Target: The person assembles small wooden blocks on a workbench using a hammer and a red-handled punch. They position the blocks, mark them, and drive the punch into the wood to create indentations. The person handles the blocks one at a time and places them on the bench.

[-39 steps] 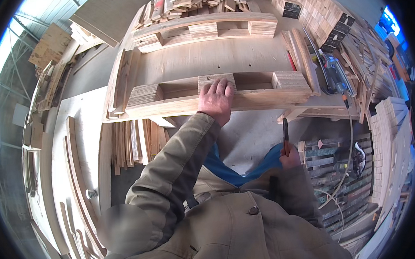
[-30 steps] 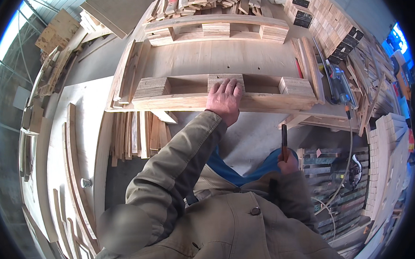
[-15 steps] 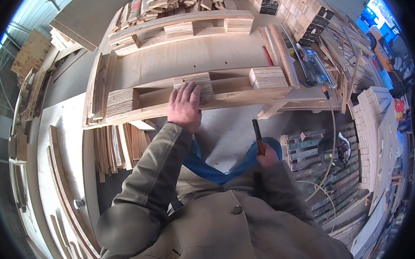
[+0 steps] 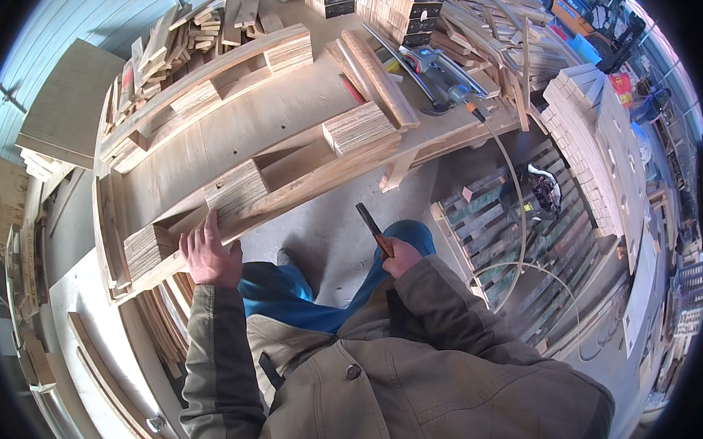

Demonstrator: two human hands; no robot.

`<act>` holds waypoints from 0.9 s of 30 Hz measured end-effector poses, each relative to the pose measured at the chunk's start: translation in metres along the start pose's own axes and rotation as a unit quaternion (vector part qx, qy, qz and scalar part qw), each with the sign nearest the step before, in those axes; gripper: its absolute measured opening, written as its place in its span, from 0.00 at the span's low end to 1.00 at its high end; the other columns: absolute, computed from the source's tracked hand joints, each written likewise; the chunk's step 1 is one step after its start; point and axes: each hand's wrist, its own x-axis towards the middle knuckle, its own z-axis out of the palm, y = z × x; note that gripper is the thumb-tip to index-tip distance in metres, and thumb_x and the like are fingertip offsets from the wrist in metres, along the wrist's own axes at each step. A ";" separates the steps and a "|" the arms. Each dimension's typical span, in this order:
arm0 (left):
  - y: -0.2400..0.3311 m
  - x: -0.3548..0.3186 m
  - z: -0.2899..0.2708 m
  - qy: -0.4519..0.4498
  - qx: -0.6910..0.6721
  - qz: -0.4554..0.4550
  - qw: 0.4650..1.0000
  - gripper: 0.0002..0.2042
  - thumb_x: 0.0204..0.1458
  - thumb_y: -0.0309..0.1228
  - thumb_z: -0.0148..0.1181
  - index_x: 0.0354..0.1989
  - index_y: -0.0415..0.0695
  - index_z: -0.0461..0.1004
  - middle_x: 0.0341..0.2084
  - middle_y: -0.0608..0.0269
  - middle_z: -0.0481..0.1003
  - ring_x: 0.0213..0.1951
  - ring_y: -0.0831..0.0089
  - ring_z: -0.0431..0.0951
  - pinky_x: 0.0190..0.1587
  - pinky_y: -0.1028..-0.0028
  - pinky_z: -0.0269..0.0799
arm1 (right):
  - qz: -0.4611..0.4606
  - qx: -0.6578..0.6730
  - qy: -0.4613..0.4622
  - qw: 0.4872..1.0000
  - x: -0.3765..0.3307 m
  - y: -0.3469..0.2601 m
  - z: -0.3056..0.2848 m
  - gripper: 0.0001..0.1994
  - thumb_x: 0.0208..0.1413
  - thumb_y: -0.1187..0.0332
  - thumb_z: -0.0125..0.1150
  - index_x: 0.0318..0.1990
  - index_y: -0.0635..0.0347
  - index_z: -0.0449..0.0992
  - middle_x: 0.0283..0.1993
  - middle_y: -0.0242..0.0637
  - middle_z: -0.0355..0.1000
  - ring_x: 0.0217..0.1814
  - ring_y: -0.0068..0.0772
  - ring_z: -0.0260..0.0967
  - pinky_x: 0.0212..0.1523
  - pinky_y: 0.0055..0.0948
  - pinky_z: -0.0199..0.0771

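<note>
My left hand [image 4: 210, 255] rests on the front edge of a wooden frame, fingers a little apart and stretched over the near rail [image 4: 294, 192]. Its fingertips lie close to the middle block [image 4: 237, 190] of layered wood. Two more such blocks sit between the rails, a left block [image 4: 148, 250] and a right block [image 4: 360, 129]. Low in front of my body, my right hand [image 4: 402, 258] is closed around a slim stick-like tool [image 4: 373, 228], black toward the tip and orange-brown near the fingers. The tool points up and away, apart from the frame.
A far rail [image 4: 209, 80] with blocks lies across the workbench [image 4: 313, 94]. At its right are loose boards [image 4: 376, 79] and a blue-grey power tool [image 4: 439, 76] with a hose [image 4: 517, 203]. Scrap wood [image 4: 191, 37] is heaped behind. A slatted pallet [image 4: 487, 228] lies on the right.
The view has turned to the right. My left hand has slid off the middle block's top to the near rail's edge. My right hand still holds the tool low.
</note>
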 end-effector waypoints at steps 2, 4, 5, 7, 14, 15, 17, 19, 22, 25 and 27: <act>-0.003 0.003 0.004 -0.011 0.010 -0.004 1.000 0.43 0.43 0.35 0.77 0.72 0.50 0.64 0.54 0.55 0.77 0.60 0.55 0.74 0.72 0.48 0.57 | 0.004 0.016 0.006 1.000 0.002 0.002 -0.001 0.10 0.52 0.71 0.63 0.42 0.61 0.78 0.37 0.49 0.78 0.47 0.56 0.77 0.49 0.46 0.74; -0.005 0.005 0.008 0.048 0.011 0.042 0.998 0.44 0.41 0.36 0.77 0.71 0.50 0.65 0.46 0.55 0.79 0.52 0.53 0.77 0.65 0.50 0.63 | 0.020 0.044 0.016 0.999 0.003 0.005 -0.003 0.10 0.52 0.72 0.63 0.42 0.61 0.78 0.36 0.49 0.78 0.46 0.55 0.77 0.48 0.45 0.74; -0.006 0.005 0.010 0.050 0.011 0.043 0.998 0.44 0.41 0.36 0.78 0.71 0.50 0.65 0.45 0.56 0.79 0.51 0.53 0.77 0.63 0.50 0.64 | 0.015 0.050 0.022 0.998 0.003 0.007 -0.004 0.10 0.52 0.72 0.63 0.42 0.61 0.78 0.36 0.49 0.78 0.45 0.55 0.78 0.48 0.44 0.74; -0.007 0.006 0.012 0.065 0.001 0.050 0.997 0.44 0.39 0.36 0.79 0.70 0.51 0.66 0.44 0.57 0.79 0.48 0.52 0.77 0.59 0.51 0.65 | 0.031 0.084 0.023 0.996 0.005 0.011 -0.005 0.11 0.51 0.73 0.63 0.43 0.61 0.79 0.36 0.49 0.78 0.44 0.54 0.78 0.48 0.43 0.74; -0.003 0.006 0.013 0.058 0.037 0.024 0.997 0.43 0.39 0.37 0.79 0.69 0.51 0.68 0.47 0.59 0.80 0.52 0.52 0.77 0.61 0.51 0.66 | 0.073 0.160 0.017 0.984 0.012 0.021 -0.007 0.12 0.49 0.74 0.63 0.43 0.63 0.78 0.35 0.43 0.78 0.42 0.46 0.78 0.46 0.40 0.75; -0.003 0.007 0.014 0.070 0.039 0.031 0.996 0.43 0.39 0.37 0.79 0.69 0.52 0.67 0.45 0.59 0.79 0.50 0.52 0.77 0.60 0.51 0.65 | 0.074 0.172 0.017 0.982 0.014 0.022 -0.009 0.12 0.50 0.75 0.62 0.44 0.63 0.78 0.35 0.42 0.78 0.42 0.44 0.78 0.44 0.39 0.75; -0.001 0.007 0.014 0.079 0.041 0.035 0.995 0.43 0.38 0.37 0.79 0.69 0.52 0.67 0.43 0.60 0.79 0.49 0.53 0.77 0.59 0.50 0.65 | 0.099 0.219 0.003 0.971 0.015 0.024 -0.012 0.16 0.49 0.76 0.60 0.48 0.61 0.76 0.37 0.39 0.78 0.40 0.38 0.78 0.39 0.36 0.75; 0.000 0.007 0.014 0.075 0.040 0.031 0.996 0.43 0.38 0.37 0.79 0.69 0.52 0.68 0.43 0.60 0.79 0.49 0.53 0.77 0.59 0.50 0.66 | 0.153 0.297 -0.026 0.942 0.016 0.025 -0.016 0.23 0.49 0.77 0.58 0.56 0.59 0.73 0.40 0.36 0.77 0.39 0.32 0.77 0.33 0.32 0.74; 0.000 0.007 0.014 0.068 0.049 0.020 0.996 0.43 0.38 0.37 0.79 0.69 0.53 0.68 0.43 0.61 0.79 0.49 0.53 0.77 0.59 0.50 0.66 | 0.168 0.370 -0.031 0.913 0.015 0.027 -0.022 0.22 0.50 0.77 0.55 0.56 0.60 0.72 0.41 0.39 0.78 0.41 0.36 0.79 0.32 0.32 0.75; 0.001 0.007 0.015 0.079 0.063 0.023 0.995 0.43 0.38 0.37 0.78 0.68 0.52 0.68 0.43 0.60 0.79 0.49 0.53 0.77 0.59 0.51 0.66 | 0.177 0.404 -0.028 0.897 0.013 0.030 -0.026 0.22 0.51 0.77 0.53 0.56 0.62 0.73 0.42 0.41 0.79 0.42 0.39 0.80 0.33 0.34 0.76; 0.002 0.007 0.016 0.083 0.061 0.025 0.994 0.43 0.38 0.37 0.78 0.68 0.51 0.68 0.44 0.59 0.79 0.49 0.53 0.78 0.59 0.52 0.66 | 0.195 0.430 -0.023 0.881 0.014 0.033 -0.028 0.22 0.51 0.77 0.52 0.56 0.62 0.73 0.43 0.42 0.79 0.43 0.41 0.81 0.34 0.35 0.77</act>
